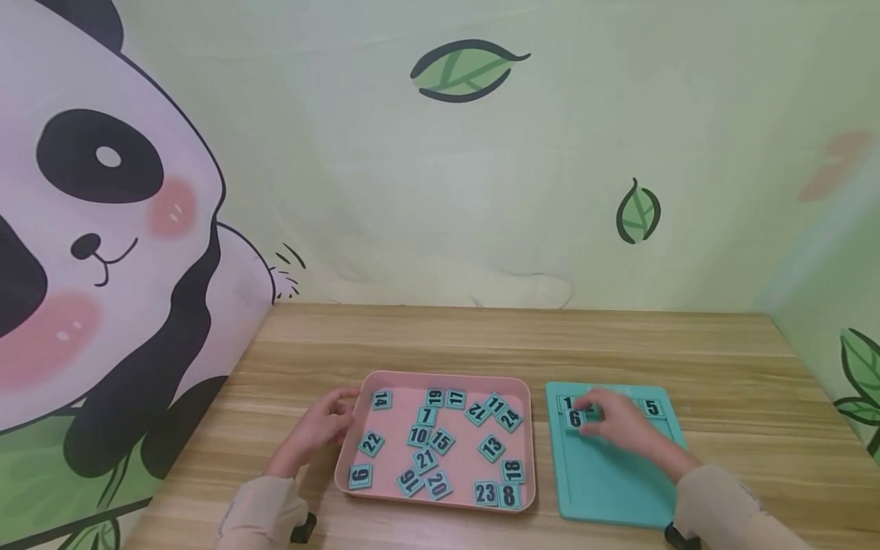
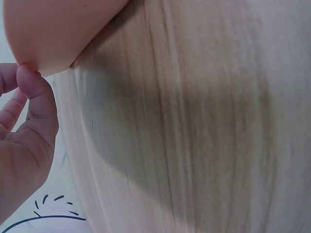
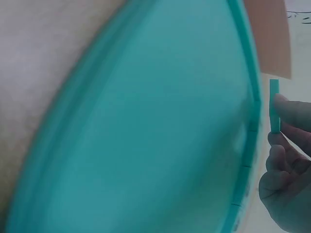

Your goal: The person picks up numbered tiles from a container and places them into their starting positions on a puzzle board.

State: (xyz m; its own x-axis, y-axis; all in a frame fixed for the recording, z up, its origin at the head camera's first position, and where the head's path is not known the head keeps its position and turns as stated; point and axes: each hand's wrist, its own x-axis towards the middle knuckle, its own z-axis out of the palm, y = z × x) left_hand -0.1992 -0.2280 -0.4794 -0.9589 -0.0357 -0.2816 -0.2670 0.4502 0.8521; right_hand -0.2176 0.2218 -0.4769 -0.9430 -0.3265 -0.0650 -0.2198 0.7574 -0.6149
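Note:
My right hand (image 1: 622, 422) pinches a small teal number tile marked 6 (image 1: 574, 418) by its edges, over the upper left of the teal board (image 1: 619, 481). The right wrist view shows that tile (image 3: 274, 104) edge-on between thumb and fingers, above the board's rim. Tiles 1 (image 1: 567, 402) and 5 (image 1: 651, 408) lie in the board's top row; my fingers hide part of the row between them. On the left, my left hand (image 1: 321, 424) holds the pink tray (image 1: 440, 380) at its left rim. In the left wrist view, thumb and forefinger meet at the tray's corner (image 2: 53, 43).
Several loose number tiles lie scattered in the tray at various angles, among them 7 (image 1: 426, 416), 22 (image 1: 371, 443), 13 (image 1: 491, 448) and 8 (image 1: 509, 496). Tray and board stand side by side on a wooden table (image 1: 481, 340). Behind it hangs a printed panda backdrop (image 1: 344, 153).

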